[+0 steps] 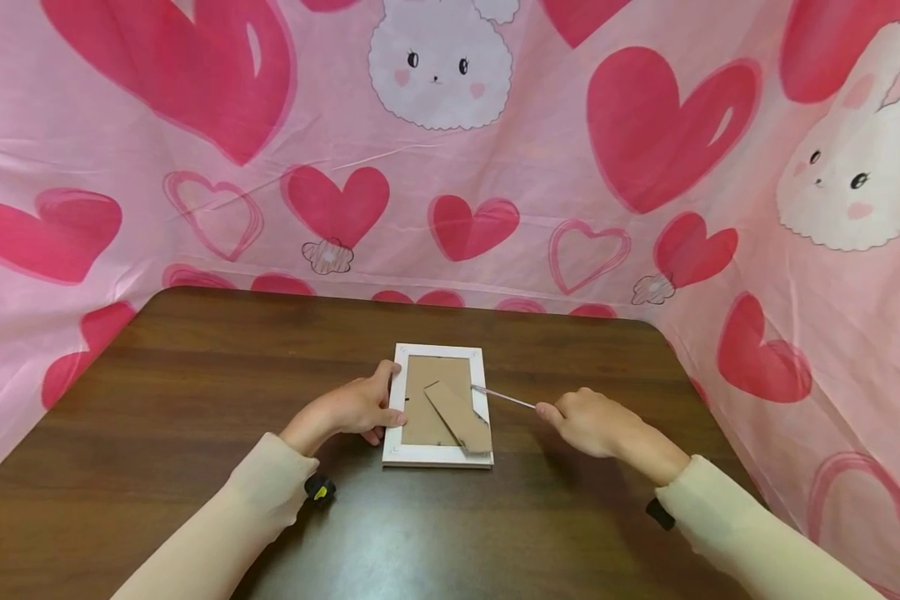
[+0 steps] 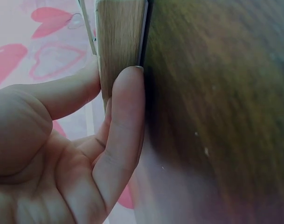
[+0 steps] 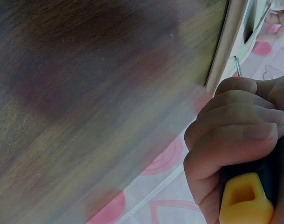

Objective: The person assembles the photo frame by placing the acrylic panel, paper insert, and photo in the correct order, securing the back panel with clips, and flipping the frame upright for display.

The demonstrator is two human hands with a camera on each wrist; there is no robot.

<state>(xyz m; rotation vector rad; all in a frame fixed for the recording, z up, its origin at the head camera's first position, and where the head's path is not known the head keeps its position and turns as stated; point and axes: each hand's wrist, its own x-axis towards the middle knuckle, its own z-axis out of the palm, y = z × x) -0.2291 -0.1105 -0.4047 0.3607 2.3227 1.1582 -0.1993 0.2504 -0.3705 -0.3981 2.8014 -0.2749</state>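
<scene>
A white picture frame (image 1: 437, 454) lies back side up on the table, with a brown backing board (image 1: 427, 367) and a slanted stand flap (image 1: 450, 408) on it. My left hand (image 1: 352, 406) grips its left side, thumb on the top face. In the left wrist view, the fingers (image 2: 128, 102) lie along the wood-coloured side edge. My right hand (image 1: 596, 421) holds a screwdriver (image 1: 506, 397) whose thin metal shaft reaches the inner right edge of the frame. Fingers curl round its black and yellow handle (image 3: 246, 200) in the right wrist view.
The brown wooden table (image 1: 270, 333) carries the frame near its middle. A pink cloth (image 1: 390, 217) with hearts and rabbits hangs behind the table and along both sides. Dark wrist devices (image 1: 320, 489) sit at both cuffs.
</scene>
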